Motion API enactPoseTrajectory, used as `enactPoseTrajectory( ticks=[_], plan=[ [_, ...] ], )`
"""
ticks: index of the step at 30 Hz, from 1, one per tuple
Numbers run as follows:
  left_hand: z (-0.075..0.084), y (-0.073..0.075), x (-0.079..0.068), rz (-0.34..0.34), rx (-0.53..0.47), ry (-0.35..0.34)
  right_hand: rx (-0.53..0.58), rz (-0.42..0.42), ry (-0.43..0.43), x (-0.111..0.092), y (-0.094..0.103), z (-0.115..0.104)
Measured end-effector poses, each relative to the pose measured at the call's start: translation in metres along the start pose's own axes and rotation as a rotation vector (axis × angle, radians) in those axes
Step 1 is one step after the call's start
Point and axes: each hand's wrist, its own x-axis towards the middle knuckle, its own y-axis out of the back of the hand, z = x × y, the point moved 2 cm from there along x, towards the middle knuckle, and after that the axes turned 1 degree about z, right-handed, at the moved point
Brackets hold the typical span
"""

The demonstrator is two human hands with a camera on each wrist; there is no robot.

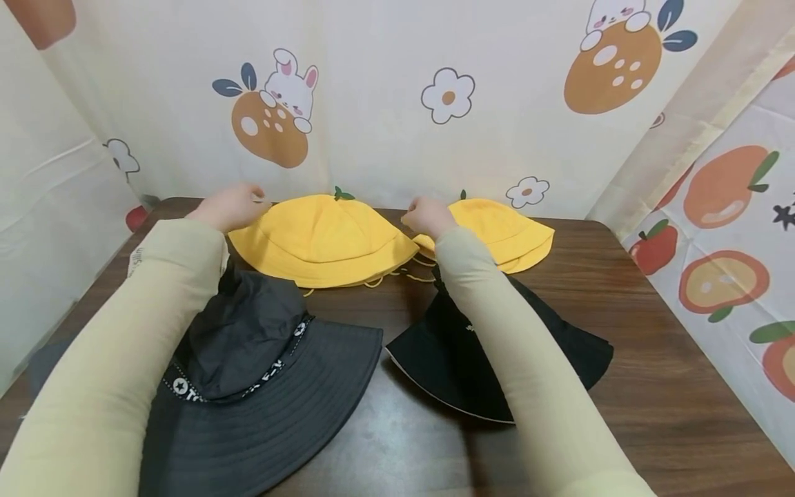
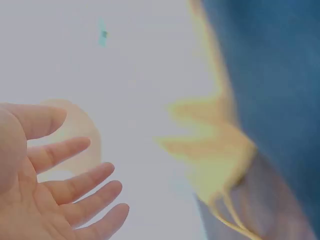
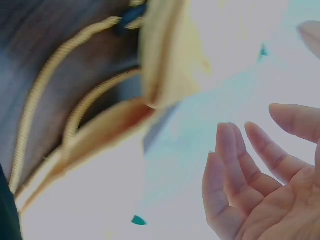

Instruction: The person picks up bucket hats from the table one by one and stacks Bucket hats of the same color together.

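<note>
My left hand [image 1: 231,207] is beside the left edge of a yellow bucket hat [image 1: 326,238] with a green leaf on its crown. In the left wrist view its fingers [image 2: 85,182] are spread and hold nothing. My right hand [image 1: 430,217] is between that hat and a second yellow hat [image 1: 497,231]; its fingers [image 3: 225,165] are loosely bent and hold nothing. Whether either hand touches a hat, I cannot tell. Nearer to me, a dark grey wide-brimmed hat [image 1: 248,331] lies partly under the left sleeve. Across a black bucket hat [image 1: 453,366] passes the right sleeve.
The hats stand on a dark brown wooden table [image 1: 677,386]. Yellow cords [image 3: 65,65] hang from the yellow hats onto it. A white curtain [image 1: 385,124] printed with rabbits and flowers closes off the back, and fruit-patterned cloth [image 1: 714,221] hangs at the right.
</note>
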Motion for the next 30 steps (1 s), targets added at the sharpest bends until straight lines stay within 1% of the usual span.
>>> enactPoseTrajectory(
  ticks=[3,5,7,9,12,14,16,18,20,22,26,30],
  plan=[
    [0.018,0.008,-0.008,0.018,-0.108,-0.029,0.112,-0.018,0.018,-0.009,0.013,-0.003],
    [0.033,0.009,-0.015,0.044,-0.156,-0.073,0.189,-0.027,0.035,-0.015,0.022,-0.003],
    [0.048,0.007,-0.022,0.082,-0.191,-0.130,0.260,-0.032,0.045,-0.022,0.029,0.000],
    [0.063,0.000,-0.029,0.107,-0.253,-0.182,0.312,-0.033,0.058,-0.030,0.033,0.005],
    [0.080,-0.019,-0.040,0.114,-0.442,-0.249,0.352,-0.045,0.081,-0.042,0.034,0.013],
    [0.090,-0.035,-0.047,0.096,-0.581,-0.276,0.357,-0.060,0.099,-0.051,0.031,0.018],
    [0.098,-0.053,-0.053,0.080,-0.701,-0.296,0.356,-0.075,0.124,-0.060,0.029,0.023],
    [0.104,-0.069,-0.058,0.064,-0.776,-0.292,0.381,-0.081,0.152,-0.070,0.028,0.028],
    [0.110,-0.082,-0.063,0.058,-0.833,-0.291,0.409,-0.088,0.179,-0.081,0.027,0.035],
    [0.114,-0.094,-0.068,0.054,-0.876,-0.274,0.455,-0.089,0.198,-0.090,0.025,0.043],
    [0.120,-0.113,-0.075,0.064,-0.940,-0.257,0.503,-0.093,0.214,-0.107,0.020,0.057],
    [0.124,-0.127,-0.080,0.073,-0.986,-0.290,0.536,-0.103,0.234,-0.121,0.015,0.065]
  ],
)
